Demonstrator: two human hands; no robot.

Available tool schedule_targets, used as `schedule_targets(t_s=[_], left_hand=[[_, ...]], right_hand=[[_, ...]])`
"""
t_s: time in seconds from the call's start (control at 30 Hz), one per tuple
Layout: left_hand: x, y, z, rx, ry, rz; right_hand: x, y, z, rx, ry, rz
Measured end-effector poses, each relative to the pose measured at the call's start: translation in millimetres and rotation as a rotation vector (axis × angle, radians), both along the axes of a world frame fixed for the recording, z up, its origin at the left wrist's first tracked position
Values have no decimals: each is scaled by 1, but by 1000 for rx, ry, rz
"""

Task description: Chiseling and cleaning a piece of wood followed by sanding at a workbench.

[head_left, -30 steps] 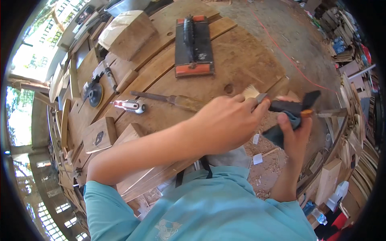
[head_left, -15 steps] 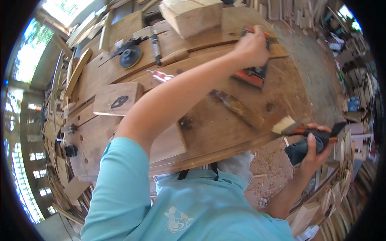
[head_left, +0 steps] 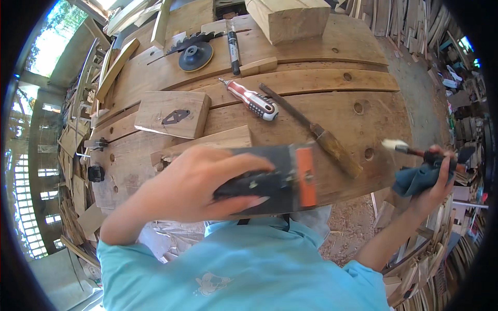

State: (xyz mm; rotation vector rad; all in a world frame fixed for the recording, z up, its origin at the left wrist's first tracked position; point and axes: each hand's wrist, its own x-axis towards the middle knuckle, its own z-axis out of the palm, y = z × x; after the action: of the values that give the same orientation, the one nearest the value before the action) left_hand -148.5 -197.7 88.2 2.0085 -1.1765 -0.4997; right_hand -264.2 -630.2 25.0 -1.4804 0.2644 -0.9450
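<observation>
— Two hands to enter; state and place of each?

— Item one: left hand, left of lower centre of the frame, fingers and thumb curled narrow about a hand sander, dark plate, orange strip at its right end. Sander at lower centre, over the near edge of the workbench; whether it touches the wood, cannot tell. Item two: right hand, right of the frame, clasped on a paintbrush with pale bristles pointing left, together with a bunched dark teal cloth

— Loose tools, middle of the frame?

— One screwdriver, red, white and dark grip, tip toward upper left. Just right of it, one chisel-like tool, wooden handle toward lower right

— Timber?

— One block, left of centre, bearing a dark flat metal piece. One board, partly behind the left hand and sander. One large block, top centre

— Upper left of centre?

— One round backing pad, black, touching or just below a toothed dark strip; one marker-like pen, lying to their right
</observation>
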Motion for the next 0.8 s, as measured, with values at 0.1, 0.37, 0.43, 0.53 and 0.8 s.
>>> schedule_targets(t_s=[0.1, 0.37, 0.43, 0.53, 0.8], left_hand=[[-16, 29, -14, 144, 15, 104], [1, 53, -6, 20, -180, 194], [17, 47, 3, -31, -232, 230], [51, 27, 1, 4, -283, 223], [134, -30, -50, 196, -769, 303]], right_hand=[[44, 23, 11, -33, -24, 31], [153, 78, 40, -302, 9, 116], [175, 84, 37, -291, 98, 160], [218, 96, 22, -525, 123, 253], [222, 109, -23, -663, 290, 326]])
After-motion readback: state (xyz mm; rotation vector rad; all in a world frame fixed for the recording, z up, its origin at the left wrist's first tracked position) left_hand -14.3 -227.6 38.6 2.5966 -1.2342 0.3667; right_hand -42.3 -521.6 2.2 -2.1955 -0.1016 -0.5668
